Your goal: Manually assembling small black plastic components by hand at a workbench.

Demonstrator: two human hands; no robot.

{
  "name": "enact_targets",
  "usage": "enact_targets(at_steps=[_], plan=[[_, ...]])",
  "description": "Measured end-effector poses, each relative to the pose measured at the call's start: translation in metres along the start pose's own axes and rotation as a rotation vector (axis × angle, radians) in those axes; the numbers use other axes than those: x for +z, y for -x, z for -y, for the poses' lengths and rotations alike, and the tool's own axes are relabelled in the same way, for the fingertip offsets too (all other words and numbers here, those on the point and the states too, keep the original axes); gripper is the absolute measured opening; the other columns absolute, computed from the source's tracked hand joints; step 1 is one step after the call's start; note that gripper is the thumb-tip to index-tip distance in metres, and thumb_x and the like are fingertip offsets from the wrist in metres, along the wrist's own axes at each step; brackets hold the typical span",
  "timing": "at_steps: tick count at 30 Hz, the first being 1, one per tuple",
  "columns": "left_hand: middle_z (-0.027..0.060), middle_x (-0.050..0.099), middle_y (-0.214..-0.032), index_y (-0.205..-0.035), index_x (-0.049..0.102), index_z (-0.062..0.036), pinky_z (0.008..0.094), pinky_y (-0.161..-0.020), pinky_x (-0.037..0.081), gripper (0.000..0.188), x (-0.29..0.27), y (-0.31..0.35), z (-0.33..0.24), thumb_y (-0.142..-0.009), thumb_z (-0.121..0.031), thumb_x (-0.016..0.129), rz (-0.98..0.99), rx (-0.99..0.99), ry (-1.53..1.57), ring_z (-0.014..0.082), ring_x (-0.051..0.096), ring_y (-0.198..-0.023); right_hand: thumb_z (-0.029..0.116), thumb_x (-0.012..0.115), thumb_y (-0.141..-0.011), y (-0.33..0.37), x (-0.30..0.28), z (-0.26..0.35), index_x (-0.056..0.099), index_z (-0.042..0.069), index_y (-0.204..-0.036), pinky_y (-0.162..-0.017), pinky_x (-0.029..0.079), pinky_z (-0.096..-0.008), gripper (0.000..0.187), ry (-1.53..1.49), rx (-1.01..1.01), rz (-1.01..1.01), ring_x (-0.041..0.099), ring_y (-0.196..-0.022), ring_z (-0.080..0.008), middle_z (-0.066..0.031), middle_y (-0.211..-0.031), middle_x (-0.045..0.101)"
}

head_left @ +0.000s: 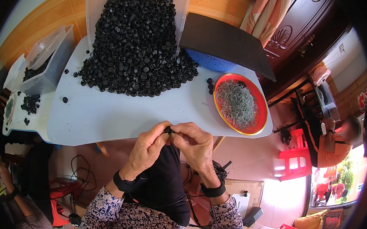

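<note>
A small black plastic cap [168, 130] is pinched between my two hands, just past the near edge of the pale table [107, 120]. My left hand [148, 149] is closed on its left side, and the fingertips of my right hand [195, 145] close on it from the right. Whether anything else is between the fingers is too small to tell. Beyond them spreads a big heap of similar black caps [133, 48], spilling from a tipped clear bin [90, 12]. To the right, a red bowl [264, 117] with a gold rim holds many thin silvery-grey pieces.
A dark board [226, 39] lies over a blue basket [210, 61] behind the bowl. At left, another clear bin [51, 75] stands by loose caps [30, 104]. Another person's hands [3, 172] show at lower left. A seated person [335, 144] and red stools [294, 163] are at right.
</note>
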State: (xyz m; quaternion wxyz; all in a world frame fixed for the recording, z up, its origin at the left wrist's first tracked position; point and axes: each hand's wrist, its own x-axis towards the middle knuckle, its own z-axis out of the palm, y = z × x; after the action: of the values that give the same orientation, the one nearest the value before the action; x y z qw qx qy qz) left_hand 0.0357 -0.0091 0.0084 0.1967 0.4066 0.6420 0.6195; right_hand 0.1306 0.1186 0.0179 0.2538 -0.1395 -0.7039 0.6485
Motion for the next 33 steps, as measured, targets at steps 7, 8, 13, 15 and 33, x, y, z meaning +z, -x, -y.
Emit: enact_targets(at_steps=[7,8,13,15,33], plan=[[0.009,0.065,-0.089,-0.12,0.052,0.0056,0.026,-0.075,0.05,0.029,0.001,0.001,0.005,-0.097,-0.01,0.047,-0.017,-0.027,0.069,0.0132,0.062,-0.081,-0.005,0.064,-0.085,0.0,-0.004,-0.003,0.066,-0.005,-0.102,-0.077,0.055,-0.0258,0.016,-0.061,-0.001,0.056,0.066,-0.085,-0.0134,-0.0094,-0.094,0.067],[0.0093,0.066,-0.089,-0.12,0.052,0.0055,0.0264,-0.075,0.05,0.028,0.001,0.001,0.004,-0.097,-0.01,0.046,-0.008,-0.016,0.06,0.0137,0.062,-0.08,-0.005,0.063,-0.086,0.0,-0.004,-0.003,0.065,-0.005,-0.101,-0.077,0.055,-0.0259,0.015,-0.102,0.032,0.062,0.066,-0.085,-0.0137,-0.0096,-0.093,0.067],[0.0131,0.066,-0.091,-0.12,0.05,0.0051,0.0284,-0.076,0.052,0.026,-0.001,0.0,0.003,-0.098,-0.007,0.047,0.034,0.018,0.019,0.018,0.066,-0.084,-0.005,0.062,-0.088,0.001,-0.005,-0.005,0.063,-0.005,-0.1,-0.077,0.056,-0.0255,0.012,-0.176,0.083,0.048,0.066,-0.083,-0.0136,-0.0092,-0.087,0.069],[0.0131,0.067,-0.091,-0.121,0.05,0.0051,0.0292,-0.077,0.053,0.026,-0.001,0.0,0.004,-0.098,-0.008,0.046,0.045,0.029,0.027,0.018,0.066,-0.084,-0.005,0.061,-0.088,0.0,-0.005,-0.007,0.064,-0.006,-0.099,-0.077,0.056,-0.025,0.011,-0.195,0.054,0.061,0.066,-0.083,-0.0134,-0.0083,-0.087,0.068],[0.0066,0.063,-0.089,-0.117,0.052,0.0047,0.0244,-0.075,0.05,0.024,-0.001,-0.001,-0.003,-0.098,-0.009,0.047,-0.043,-0.035,0.147,0.0107,0.059,-0.082,-0.004,0.064,-0.087,-0.002,0.005,0.002,0.063,-0.004,-0.101,-0.074,0.052,-0.0237,0.014,-0.243,0.027,0.058,0.062,-0.078,-0.0106,-0.0056,-0.087,0.065]])
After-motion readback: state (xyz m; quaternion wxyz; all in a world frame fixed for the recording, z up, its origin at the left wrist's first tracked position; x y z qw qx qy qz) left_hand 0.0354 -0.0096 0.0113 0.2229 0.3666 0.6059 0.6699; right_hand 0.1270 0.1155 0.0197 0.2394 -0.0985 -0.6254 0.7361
